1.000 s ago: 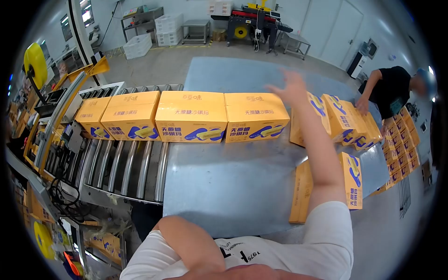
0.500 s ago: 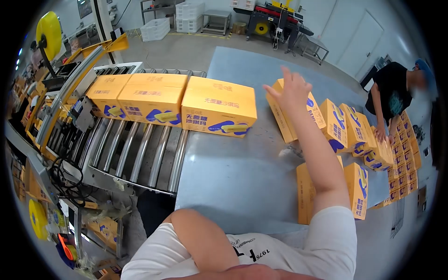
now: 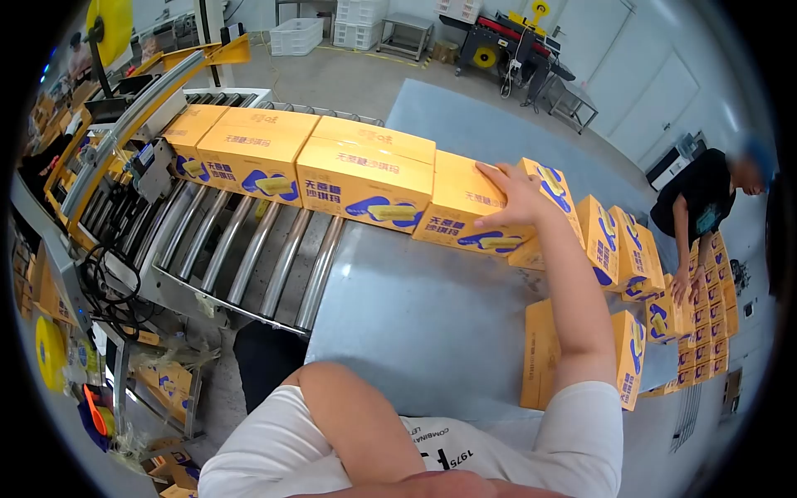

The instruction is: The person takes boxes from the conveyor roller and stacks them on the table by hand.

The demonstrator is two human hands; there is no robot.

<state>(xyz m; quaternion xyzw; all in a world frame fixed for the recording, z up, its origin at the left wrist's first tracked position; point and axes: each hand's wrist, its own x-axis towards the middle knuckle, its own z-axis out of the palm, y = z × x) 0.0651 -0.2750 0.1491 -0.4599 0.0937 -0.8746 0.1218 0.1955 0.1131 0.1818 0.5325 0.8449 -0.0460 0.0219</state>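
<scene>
My right hand [image 3: 516,197] lies across the right end of a yellow-orange carton [image 3: 465,192], thumb by the front edge and fingers spread toward the back edge. This carton sits on the grey metal table [image 3: 390,332], its left end against another carton [image 3: 369,170] that reaches from the rollers onto the table. Just right of my hand stands a tilted carton [image 3: 552,192] with a blue and yellow picture. Under my right forearm are two more upright cartons, one on the left [image 3: 541,353] and one on the right [image 3: 629,357]. My left arm is folded at my body; its hand is out of sight.
Left of the table runs a roller conveyor [image 3: 264,249] bearing cartons toward a yellow-framed machine [image 3: 141,108]. At right, a person in black [image 3: 693,199] has hands on cartons near a large carton stack [image 3: 706,315]. White crates [image 3: 296,37] stand at the back.
The carton beneath my right hand has swung round and moved left against the row. My right hand has come down onto it. The view has shifted slightly.
</scene>
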